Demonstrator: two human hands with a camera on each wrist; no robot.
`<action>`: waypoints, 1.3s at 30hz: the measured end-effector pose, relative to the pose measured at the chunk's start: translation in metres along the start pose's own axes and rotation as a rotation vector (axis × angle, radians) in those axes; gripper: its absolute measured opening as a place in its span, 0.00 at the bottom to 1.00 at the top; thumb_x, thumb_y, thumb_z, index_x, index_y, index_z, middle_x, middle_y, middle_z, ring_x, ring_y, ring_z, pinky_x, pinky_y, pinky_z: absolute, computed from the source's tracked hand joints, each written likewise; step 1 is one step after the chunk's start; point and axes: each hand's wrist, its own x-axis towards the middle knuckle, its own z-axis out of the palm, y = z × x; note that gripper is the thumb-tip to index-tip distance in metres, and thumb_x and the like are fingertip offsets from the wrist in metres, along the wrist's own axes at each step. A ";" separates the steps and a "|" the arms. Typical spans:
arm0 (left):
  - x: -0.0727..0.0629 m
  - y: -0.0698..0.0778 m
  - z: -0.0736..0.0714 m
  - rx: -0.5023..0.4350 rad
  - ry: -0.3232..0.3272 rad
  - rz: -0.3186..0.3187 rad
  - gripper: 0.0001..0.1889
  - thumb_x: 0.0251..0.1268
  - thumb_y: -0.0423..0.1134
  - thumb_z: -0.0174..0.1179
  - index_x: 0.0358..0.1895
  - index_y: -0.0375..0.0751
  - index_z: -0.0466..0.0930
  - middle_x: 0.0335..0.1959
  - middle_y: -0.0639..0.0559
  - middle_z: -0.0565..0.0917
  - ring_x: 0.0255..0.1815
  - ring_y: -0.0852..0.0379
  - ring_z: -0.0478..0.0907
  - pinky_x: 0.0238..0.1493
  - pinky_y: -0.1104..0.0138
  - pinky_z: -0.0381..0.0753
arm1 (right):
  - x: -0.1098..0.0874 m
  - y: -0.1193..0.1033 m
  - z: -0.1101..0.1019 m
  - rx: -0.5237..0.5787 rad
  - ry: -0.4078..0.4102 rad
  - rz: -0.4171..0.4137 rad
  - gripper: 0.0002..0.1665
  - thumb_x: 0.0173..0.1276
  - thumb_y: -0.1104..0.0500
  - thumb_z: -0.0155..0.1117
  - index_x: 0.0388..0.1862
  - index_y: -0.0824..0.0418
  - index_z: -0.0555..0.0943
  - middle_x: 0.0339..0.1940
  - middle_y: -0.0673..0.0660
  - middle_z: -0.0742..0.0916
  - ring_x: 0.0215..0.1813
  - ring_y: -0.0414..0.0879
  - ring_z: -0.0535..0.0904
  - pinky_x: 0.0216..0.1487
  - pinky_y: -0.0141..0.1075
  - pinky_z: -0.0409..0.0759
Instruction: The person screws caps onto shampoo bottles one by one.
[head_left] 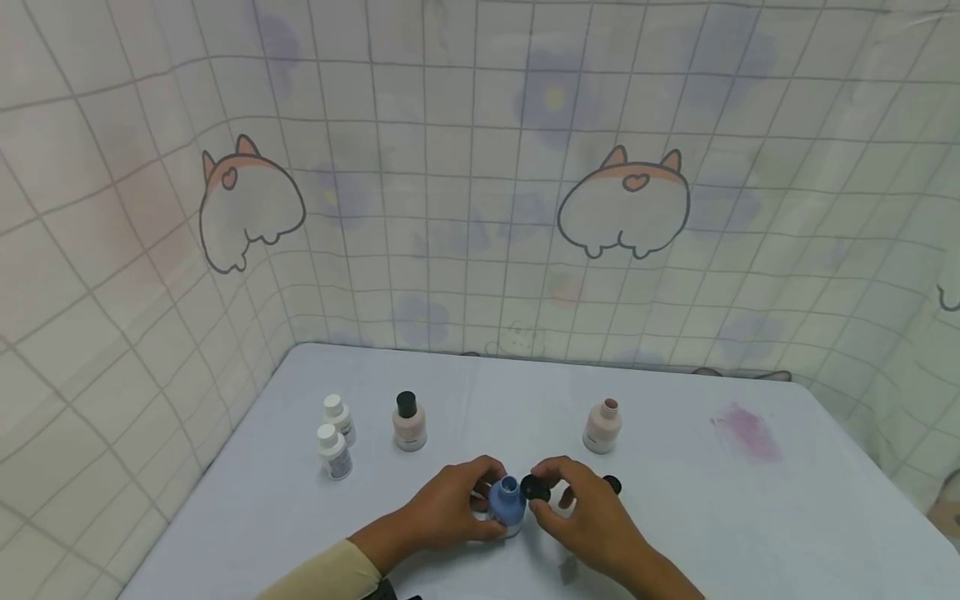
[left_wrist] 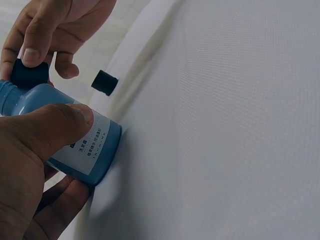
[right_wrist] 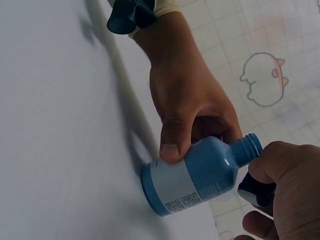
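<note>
A blue bottle (head_left: 507, 505) with a pale label stands uncapped near the table's front, its threaded neck (right_wrist: 246, 149) bare. My left hand (head_left: 457, 507) grips the bottle's body between thumb and fingers. Beside the neck, my right hand (head_left: 588, 517) pinches a black cap (head_left: 536, 488) between thumb and fingers. In the left wrist view that cap (left_wrist: 29, 74) sits close to the bottle mouth. A second black cap (left_wrist: 105, 82) lies on the table just beyond the right hand, partly hidden by it in the head view.
An uncapped pale pink bottle (head_left: 602, 427) stands behind the right hand. Farther left are a pink bottle with a black cap (head_left: 409, 423) and two small white bottles (head_left: 334, 452). A pinkish stain (head_left: 750, 432) marks the white table (head_left: 750, 517) at right. A patterned curtain (head_left: 480, 208) hangs behind.
</note>
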 end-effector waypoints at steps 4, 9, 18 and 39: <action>0.000 0.000 0.000 0.001 0.001 -0.008 0.30 0.52 0.40 0.81 0.58 0.52 0.76 0.52 0.63 0.82 0.51 0.67 0.81 0.51 0.75 0.82 | 0.000 -0.002 0.001 -0.013 -0.004 -0.003 0.21 0.65 0.59 0.75 0.54 0.49 0.79 0.45 0.42 0.83 0.42 0.44 0.80 0.40 0.32 0.83; 0.000 -0.001 0.001 -0.006 0.003 -0.012 0.30 0.52 0.40 0.81 0.58 0.52 0.76 0.52 0.64 0.82 0.51 0.67 0.81 0.51 0.76 0.82 | 0.001 -0.004 0.000 -0.017 -0.002 -0.008 0.21 0.65 0.59 0.75 0.55 0.50 0.79 0.45 0.42 0.83 0.42 0.43 0.80 0.40 0.31 0.83; 0.000 -0.001 0.002 0.005 0.004 -0.010 0.30 0.52 0.40 0.81 0.57 0.52 0.76 0.52 0.63 0.82 0.51 0.67 0.81 0.50 0.76 0.82 | 0.002 -0.004 0.001 -0.020 0.007 -0.024 0.22 0.65 0.60 0.75 0.56 0.51 0.80 0.46 0.43 0.83 0.40 0.42 0.79 0.39 0.31 0.83; 0.002 -0.004 0.000 -0.002 -0.006 0.007 0.31 0.52 0.39 0.81 0.59 0.50 0.76 0.53 0.62 0.81 0.52 0.67 0.80 0.50 0.77 0.82 | 0.008 -0.015 -0.001 0.006 0.027 -0.116 0.19 0.66 0.62 0.74 0.54 0.52 0.81 0.47 0.42 0.83 0.42 0.38 0.78 0.40 0.34 0.84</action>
